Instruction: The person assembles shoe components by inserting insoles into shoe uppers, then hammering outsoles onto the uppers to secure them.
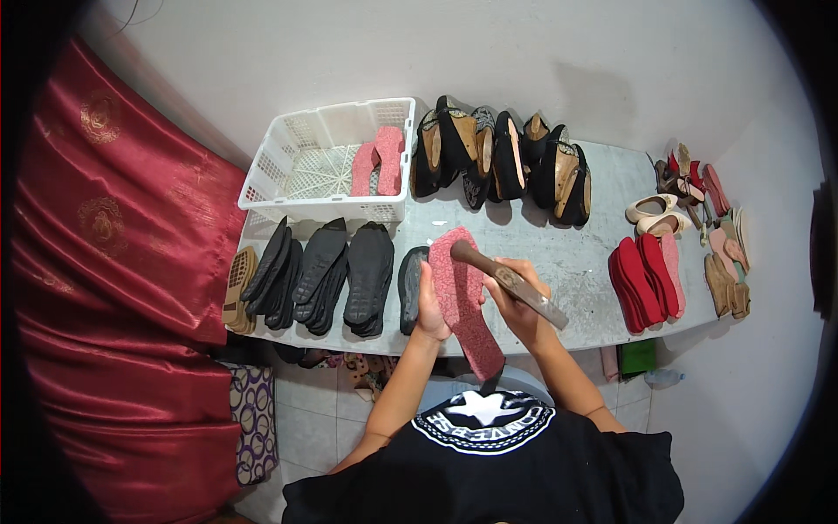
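Note:
My left hand (430, 307) grips a pink speckled wedge shoe sole (456, 284), held up in front of my chest with its narrower, darker end toward me. In my right hand (517, 307) is a hammer (529, 293), fingers wrapped around its wooden handle. Its dark head lies over the upper part of the sole; I cannot tell whether it touches. A black rubber outsole (411, 288) rests on the table right beside my left hand. More black outsoles (367, 279) stand in stacks further left.
A white plastic basket (322, 210) at the back left holds pink wedge soles (389, 162). Black shoes (508, 157) line the wall. At right are red soles (642, 284), cream shoes (653, 210) and brown pieces (726, 288). A red curtain (131, 262) hangs left of the grey table (594, 183).

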`<action>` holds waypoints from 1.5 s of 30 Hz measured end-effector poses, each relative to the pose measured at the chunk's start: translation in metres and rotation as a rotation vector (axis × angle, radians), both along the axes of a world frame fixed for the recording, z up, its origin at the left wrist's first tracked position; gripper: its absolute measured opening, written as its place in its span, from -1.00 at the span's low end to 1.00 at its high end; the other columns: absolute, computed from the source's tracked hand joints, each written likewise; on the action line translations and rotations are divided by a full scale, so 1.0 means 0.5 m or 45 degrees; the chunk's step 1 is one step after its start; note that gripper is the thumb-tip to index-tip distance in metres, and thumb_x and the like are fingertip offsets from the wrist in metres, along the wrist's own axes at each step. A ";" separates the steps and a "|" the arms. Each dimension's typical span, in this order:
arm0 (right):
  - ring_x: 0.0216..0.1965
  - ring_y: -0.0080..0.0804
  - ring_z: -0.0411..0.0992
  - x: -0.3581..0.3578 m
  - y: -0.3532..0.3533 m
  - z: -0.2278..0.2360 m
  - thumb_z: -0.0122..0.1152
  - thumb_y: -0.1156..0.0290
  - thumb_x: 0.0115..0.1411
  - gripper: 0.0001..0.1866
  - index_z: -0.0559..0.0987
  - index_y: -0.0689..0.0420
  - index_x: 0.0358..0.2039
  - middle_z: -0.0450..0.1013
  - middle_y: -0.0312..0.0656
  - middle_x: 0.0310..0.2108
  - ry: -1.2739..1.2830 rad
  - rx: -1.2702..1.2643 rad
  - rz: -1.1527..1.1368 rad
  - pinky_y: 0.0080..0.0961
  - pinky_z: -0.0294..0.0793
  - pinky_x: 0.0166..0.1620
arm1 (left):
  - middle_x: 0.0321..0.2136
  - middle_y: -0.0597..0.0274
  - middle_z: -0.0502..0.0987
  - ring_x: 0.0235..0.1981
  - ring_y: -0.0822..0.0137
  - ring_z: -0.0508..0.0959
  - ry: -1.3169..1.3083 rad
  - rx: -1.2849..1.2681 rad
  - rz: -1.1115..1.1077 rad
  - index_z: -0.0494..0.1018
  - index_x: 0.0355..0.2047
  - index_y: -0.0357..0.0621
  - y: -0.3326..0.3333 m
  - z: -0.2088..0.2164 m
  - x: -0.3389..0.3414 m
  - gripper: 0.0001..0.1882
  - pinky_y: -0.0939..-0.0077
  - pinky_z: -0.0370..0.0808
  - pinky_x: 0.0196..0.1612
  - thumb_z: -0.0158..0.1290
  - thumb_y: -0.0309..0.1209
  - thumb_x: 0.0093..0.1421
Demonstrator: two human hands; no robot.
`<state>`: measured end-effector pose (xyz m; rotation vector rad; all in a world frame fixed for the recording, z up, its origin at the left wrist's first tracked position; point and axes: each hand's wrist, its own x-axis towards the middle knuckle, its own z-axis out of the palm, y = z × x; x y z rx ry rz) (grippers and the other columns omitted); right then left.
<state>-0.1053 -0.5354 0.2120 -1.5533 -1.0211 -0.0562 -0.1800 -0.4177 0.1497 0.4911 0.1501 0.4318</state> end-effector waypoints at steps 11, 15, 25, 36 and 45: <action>-0.54 -0.54 0.40 -0.028 -0.028 -0.021 0.28 0.44 -0.01 -0.65 0.42 0.21 -0.20 0.45 -0.17 -0.48 -0.124 0.167 -0.143 -0.65 0.38 -0.46 | -0.06 0.02 0.36 -0.12 0.16 0.45 -0.045 0.023 0.031 0.16 0.08 -0.16 0.015 0.015 0.001 -0.17 0.28 0.50 -0.20 -0.48 0.30 0.10; -0.50 -0.47 0.43 -0.011 -0.027 -0.009 0.26 0.37 0.01 -0.63 0.40 0.23 -0.20 0.45 -0.13 -0.47 -0.152 -0.300 0.029 -0.62 0.40 -0.44 | -0.04 -0.01 0.34 -0.11 0.15 0.44 -0.132 0.017 -0.046 0.13 0.11 -0.13 0.034 0.001 0.009 -0.16 0.27 0.47 -0.16 -0.48 0.31 0.09; -0.52 -0.45 0.45 -0.046 -0.056 -0.055 0.26 0.47 0.00 -0.68 0.40 0.22 -0.23 0.45 -0.13 -0.49 -0.075 -0.221 0.010 -0.61 0.41 -0.44 | 0.02 0.03 0.26 -0.07 0.13 0.39 -0.121 0.139 0.151 0.06 0.12 -0.13 0.056 -0.043 0.029 -0.07 0.13 0.44 -0.13 -0.41 0.38 -0.01; -0.59 -0.27 0.46 0.009 -0.056 -0.208 0.16 0.18 0.08 -0.73 0.42 0.10 -0.36 0.44 -0.13 -0.63 0.284 -0.762 0.051 -0.47 0.37 -0.53 | 0.06 0.16 0.26 0.02 0.24 0.32 0.368 0.214 0.207 0.09 0.13 -0.15 0.070 -0.349 0.009 -0.31 0.32 0.36 -0.06 -0.35 0.12 0.19; -0.58 -0.26 0.44 -0.026 -0.034 -0.331 0.15 0.17 0.09 -0.72 0.41 0.09 -0.32 0.43 -0.11 -0.62 0.167 -0.820 0.182 -0.44 0.37 -0.52 | -0.01 0.15 0.35 -0.01 0.28 0.35 0.556 0.101 0.289 0.19 0.08 -0.18 0.070 -0.395 -0.039 -0.34 0.40 0.28 0.02 -0.29 0.09 0.19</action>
